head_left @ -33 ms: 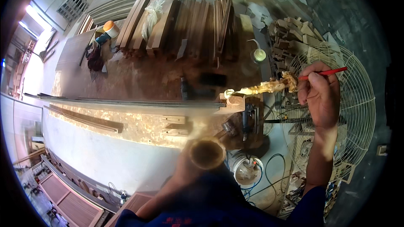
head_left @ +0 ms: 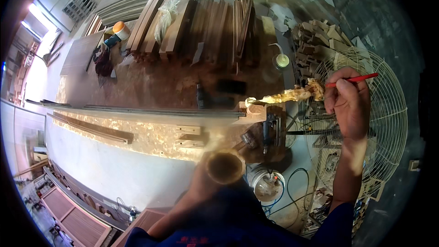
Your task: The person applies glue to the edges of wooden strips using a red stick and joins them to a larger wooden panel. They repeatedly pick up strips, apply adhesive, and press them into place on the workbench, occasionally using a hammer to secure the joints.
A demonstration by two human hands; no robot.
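My right hand (head_left: 348,98) is closed round the thin red handle of a brush (head_left: 292,94), its shaft caked in lumpy yellowish glue. The brush points left, its tip at the pale wooden end block (head_left: 253,111) of a long dark board (head_left: 151,115) lying across the bench; whether it touches cannot be told. Close to my body, my left hand (head_left: 205,174) is wrapped round a cup-like container (head_left: 225,167) with a round opening. Both are blurred, and the cup's contents are unclear.
Stacked wooden boards (head_left: 206,29) fill the bench's far side. A small glue pot (head_left: 282,60) stands at its right edge, a power drill (head_left: 200,96) mid-bench. Below right are a white bucket (head_left: 267,186) and hoses; a wire fan guard (head_left: 388,110) stands behind my right hand.
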